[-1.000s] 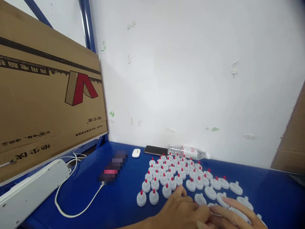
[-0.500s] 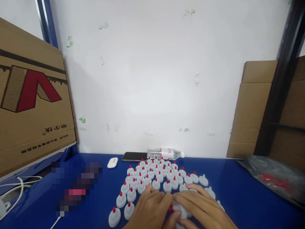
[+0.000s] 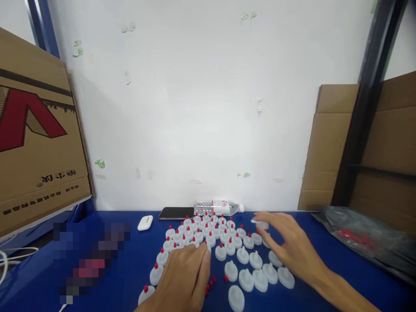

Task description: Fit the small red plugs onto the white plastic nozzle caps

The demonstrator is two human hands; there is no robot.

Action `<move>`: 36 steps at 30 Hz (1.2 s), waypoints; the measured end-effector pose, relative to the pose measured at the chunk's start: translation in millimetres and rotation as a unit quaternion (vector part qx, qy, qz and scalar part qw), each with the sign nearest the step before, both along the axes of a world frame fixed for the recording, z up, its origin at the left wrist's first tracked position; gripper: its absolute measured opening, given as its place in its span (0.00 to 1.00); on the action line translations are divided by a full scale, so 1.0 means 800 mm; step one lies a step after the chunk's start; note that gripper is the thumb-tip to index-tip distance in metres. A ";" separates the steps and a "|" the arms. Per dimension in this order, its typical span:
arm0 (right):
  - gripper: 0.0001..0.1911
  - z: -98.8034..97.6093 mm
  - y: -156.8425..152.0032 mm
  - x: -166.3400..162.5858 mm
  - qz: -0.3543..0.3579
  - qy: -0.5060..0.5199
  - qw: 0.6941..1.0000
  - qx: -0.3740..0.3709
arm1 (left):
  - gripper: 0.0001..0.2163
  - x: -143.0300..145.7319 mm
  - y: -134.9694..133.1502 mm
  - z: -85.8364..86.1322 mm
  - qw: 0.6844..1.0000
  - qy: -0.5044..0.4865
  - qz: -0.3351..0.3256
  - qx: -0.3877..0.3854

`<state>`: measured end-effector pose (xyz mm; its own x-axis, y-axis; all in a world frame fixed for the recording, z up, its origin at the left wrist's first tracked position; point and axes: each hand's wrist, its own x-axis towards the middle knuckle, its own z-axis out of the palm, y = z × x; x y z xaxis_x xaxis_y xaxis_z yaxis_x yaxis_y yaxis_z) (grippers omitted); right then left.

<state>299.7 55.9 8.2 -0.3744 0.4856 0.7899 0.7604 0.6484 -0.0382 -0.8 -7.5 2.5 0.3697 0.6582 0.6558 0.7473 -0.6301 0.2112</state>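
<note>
My right hand (image 3: 286,242) has reached to the back right, its thumb and fingers closing round a white oval plastic nozzle cap (image 3: 262,225) without a red tip. My left hand (image 3: 185,277) lies low over the front rows, back upward and fingers together. Its fingertips are beside a white cap (image 3: 208,249) with a red tip, and what they grip is hidden. Several white caps with red tips (image 3: 220,252) stand in rows at centre and left. Several untipped white caps (image 3: 260,280) stand at the right. Small loose red tips (image 3: 211,284) lie between the hands.
Along the wall lie a phone (image 3: 176,213) and a clear bottle (image 3: 219,207). A white earbud case (image 3: 145,222) sits left of them. A grey plastic bag (image 3: 360,242) with red pieces is at the right. A large printed carton (image 3: 48,160) stands left; flat cardboard (image 3: 328,147) leans right.
My hands were together over a white cap and a red tip at the front. They have parted: the left moved left, the right went to the back right. The view has turned slightly right.
</note>
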 end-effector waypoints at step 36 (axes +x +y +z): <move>0.21 -0.023 0.005 0.000 -0.036 -0.092 0.975 -0.197 | 0.07 0.007 -0.001 0.002 0.970 0.226 0.023 -0.085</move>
<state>299.3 59.8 -10.4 -0.4456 0.7683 0.4595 0.8214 0.5550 -0.1314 4.6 -8.4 4.4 0.5620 0.7650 0.3145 0.8142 -0.5787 -0.0472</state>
